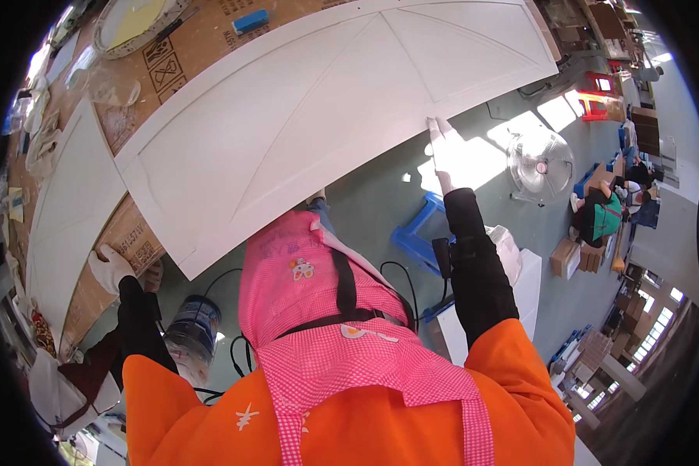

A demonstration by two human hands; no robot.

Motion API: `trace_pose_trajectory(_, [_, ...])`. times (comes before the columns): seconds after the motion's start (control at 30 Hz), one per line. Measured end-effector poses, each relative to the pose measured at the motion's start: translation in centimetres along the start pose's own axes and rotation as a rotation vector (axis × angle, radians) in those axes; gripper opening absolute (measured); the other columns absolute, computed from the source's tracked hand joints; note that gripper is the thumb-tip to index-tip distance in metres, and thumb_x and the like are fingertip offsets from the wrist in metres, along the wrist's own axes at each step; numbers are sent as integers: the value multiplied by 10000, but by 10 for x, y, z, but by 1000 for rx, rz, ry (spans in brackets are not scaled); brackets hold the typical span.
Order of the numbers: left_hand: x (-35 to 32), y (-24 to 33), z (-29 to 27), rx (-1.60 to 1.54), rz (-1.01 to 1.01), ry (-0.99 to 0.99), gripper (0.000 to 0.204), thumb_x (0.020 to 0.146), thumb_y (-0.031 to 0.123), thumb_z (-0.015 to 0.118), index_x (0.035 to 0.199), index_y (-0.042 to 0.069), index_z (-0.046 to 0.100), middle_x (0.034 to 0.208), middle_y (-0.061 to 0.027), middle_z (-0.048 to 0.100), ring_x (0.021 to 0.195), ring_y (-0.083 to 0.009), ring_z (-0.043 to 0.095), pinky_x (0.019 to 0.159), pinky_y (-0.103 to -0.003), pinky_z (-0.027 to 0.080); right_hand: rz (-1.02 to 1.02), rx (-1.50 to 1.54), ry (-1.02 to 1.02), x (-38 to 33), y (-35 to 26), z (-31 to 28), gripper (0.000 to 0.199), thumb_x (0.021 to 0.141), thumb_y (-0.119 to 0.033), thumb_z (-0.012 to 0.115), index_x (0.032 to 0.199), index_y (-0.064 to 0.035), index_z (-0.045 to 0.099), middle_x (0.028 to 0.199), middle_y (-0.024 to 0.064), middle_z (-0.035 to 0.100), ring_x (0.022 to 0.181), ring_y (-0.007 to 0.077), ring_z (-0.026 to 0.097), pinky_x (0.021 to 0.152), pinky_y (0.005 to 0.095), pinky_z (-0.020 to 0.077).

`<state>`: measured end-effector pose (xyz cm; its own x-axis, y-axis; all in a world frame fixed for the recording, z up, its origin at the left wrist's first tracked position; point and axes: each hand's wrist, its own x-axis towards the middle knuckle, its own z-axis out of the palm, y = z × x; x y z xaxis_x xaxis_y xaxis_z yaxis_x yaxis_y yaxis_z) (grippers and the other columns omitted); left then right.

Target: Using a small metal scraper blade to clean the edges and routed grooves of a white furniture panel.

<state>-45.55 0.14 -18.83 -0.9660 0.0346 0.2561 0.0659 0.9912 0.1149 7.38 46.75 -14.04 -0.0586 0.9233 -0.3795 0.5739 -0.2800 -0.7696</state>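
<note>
A large white panel (311, 116) with raised straight and curved lines lies across the cardboard-covered table, its near edge overhanging toward me. My right hand (444, 149), in a white glove, reaches to that near edge. Its fingers are stretched out, with the tips touching or very close to the panel's rim. On the left, my left hand (111, 267), also white-gloved, rests with fingers apart on the cardboard (136, 237) between the big panel and a second white panel (66, 210). Neither hand is visibly wrapped round anything.
A blue block (250, 21) and a round white tray (101, 35) lie beyond the panel. A blue stool (419, 237), a floor fan (540, 166) and a clear blue-topped bucket (194, 326) stand on the floor. Other people sit far right near cardboard boxes (565, 256).
</note>
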Motion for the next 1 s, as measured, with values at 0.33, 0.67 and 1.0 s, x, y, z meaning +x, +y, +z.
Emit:
trace_pose_trajectory(0.33, [-8, 27, -10, 102, 0, -62, 579, 1001, 413, 453, 1423, 28, 549, 1446, -192, 564, 1321, -368, 540, 1100, -441, 424, -738, -809, 187, 15, 23, 22, 350, 924, -184, 673, 1273, -155, 687, 874, 117, 686, 737, 314, 674, 647, 440, 533])
trace_pose_trajectory(0.67, [-4, 32, -4, 75, 21, -22, 564, 1006, 400, 454, 1412, 23, 561, 1433, -195, 578, 1324, -363, 538, 1113, -433, 417, -717, -561, 219, 62, 29, -11, 344, 926, -116, 658, 1269, -115, 686, 913, 184, 694, 796, 399, 672, 707, 489, 540])
trace_pose_trajectory(1.0, [0, 30, -3, 94, 24, -29, 547, 1007, 372, 440, 1399, 15, 572, 1444, -195, 568, 1323, -370, 535, 1112, -439, 417, -740, -456, 287, 66, 42, -15, 338, 928, -124, 644, 1263, -90, 671, 923, 178, 699, 864, 380, 684, 772, 469, 542])
